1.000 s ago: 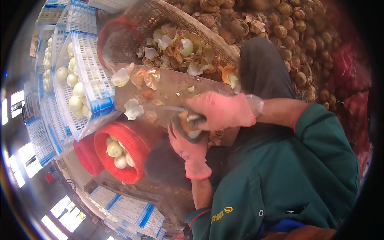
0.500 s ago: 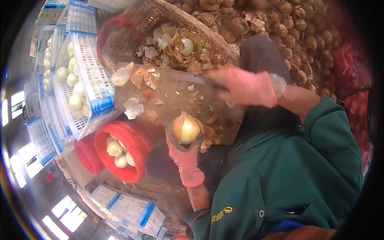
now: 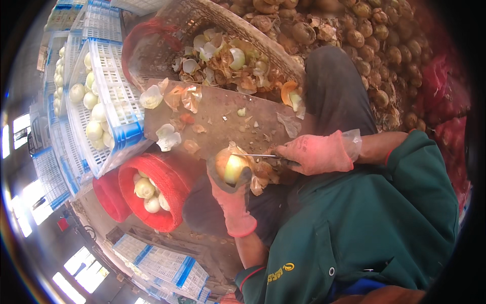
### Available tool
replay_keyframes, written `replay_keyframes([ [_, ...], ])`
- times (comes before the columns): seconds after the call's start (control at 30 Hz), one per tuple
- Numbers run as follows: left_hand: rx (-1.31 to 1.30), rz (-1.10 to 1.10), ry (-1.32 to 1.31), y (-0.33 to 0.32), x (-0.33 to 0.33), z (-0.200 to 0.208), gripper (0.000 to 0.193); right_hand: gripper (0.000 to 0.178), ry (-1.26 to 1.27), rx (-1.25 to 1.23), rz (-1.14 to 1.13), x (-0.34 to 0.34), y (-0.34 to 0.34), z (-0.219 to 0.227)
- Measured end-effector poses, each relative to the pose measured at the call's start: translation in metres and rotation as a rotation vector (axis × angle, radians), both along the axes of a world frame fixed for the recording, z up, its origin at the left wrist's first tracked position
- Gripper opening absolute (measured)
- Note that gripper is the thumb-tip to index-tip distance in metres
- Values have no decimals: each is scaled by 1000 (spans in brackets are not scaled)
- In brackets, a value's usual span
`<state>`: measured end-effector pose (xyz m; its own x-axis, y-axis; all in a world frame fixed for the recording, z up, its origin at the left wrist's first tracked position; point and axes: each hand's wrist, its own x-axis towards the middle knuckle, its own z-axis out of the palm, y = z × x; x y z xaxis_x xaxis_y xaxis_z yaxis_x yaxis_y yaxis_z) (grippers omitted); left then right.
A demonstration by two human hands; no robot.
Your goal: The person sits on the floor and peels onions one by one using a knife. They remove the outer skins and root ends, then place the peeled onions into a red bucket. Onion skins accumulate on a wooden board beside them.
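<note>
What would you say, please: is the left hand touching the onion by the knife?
Touching: the head view shows the left hand cupped around the onion.

A flat brown board (image 3: 212, 107) bears scattered onion peel. A cupped white layer (image 3: 168, 137) lies on its left side, papery orange-brown skin (image 3: 192, 98) near its upper left. A reddish scrap (image 3: 187, 118) lies between them, a pale green bit (image 3: 242, 112) farther right, thin translucent skin (image 3: 289, 125) near the right end.
</note>
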<state>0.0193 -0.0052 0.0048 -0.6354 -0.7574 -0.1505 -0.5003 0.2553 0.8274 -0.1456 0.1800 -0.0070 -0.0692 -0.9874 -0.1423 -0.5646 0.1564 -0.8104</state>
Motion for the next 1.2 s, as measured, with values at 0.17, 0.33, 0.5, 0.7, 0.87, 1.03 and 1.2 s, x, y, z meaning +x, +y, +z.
replay_keyframes([
  [0.17,55,51,40,-9,5,-15,87,50,22,37,39,2,-12,0],
  [0.33,102,45,88,-8,8,-12,85,66,197,-71,210,8,-20,-11],
  [0.5,118,68,125,-6,8,-14,82,58,91,91,286,-1,-44,14],
  [0.7,92,73,129,-4,6,-14,81,67,78,147,192,8,-75,15],
  [0.87,-16,56,110,-3,6,-15,84,57,83,186,51,20,-71,8],
  [1.03,-111,66,-56,2,13,-18,89,56,203,198,65,32,-48,-4],
  [1.2,-109,90,-36,6,12,-16,83,50,204,63,123,22,-60,1],
])
